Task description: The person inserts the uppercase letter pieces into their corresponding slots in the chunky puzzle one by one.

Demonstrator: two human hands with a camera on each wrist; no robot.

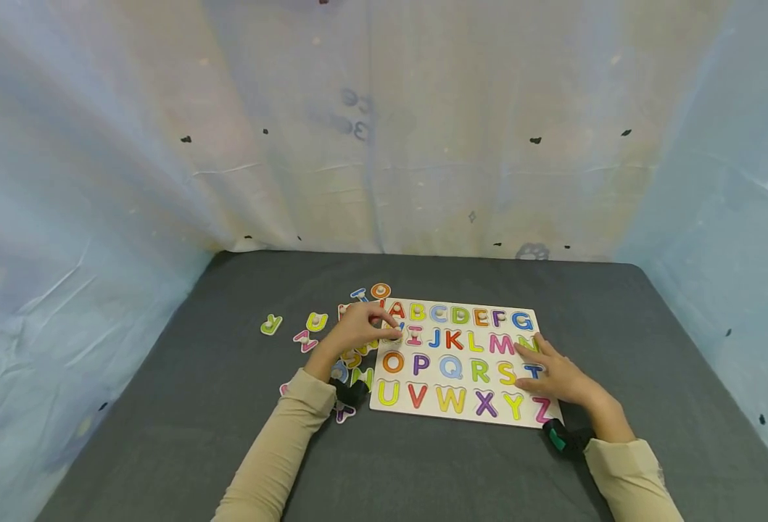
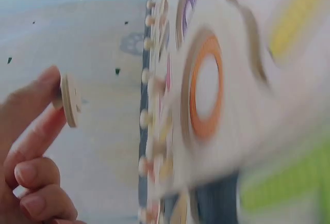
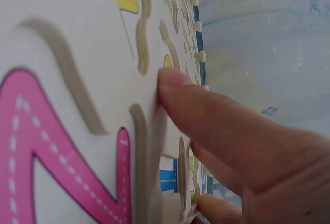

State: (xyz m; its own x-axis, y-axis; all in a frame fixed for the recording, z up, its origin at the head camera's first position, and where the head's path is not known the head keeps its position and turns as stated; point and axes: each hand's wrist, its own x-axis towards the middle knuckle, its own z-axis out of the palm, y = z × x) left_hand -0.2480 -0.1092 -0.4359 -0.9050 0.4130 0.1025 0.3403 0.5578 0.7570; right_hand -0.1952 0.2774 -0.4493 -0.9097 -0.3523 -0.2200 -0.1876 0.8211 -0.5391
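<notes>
Left wrist view: my left hand [image 2: 36, 152] pinches a wooden piece [image 2: 71, 101], edge-on, above the letter board [image 1: 435, 378]'s left side; my right hand [image 1: 561, 375] rests, fingers extended, at its right. Likely placing; next calls for aligning, then lowering.

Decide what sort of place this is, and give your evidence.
Probably a screened-off tabletop activity space: pale sheeting lines the far edge and both sides of a dark-topped table, which bears an alphabet puzzle board.
</notes>
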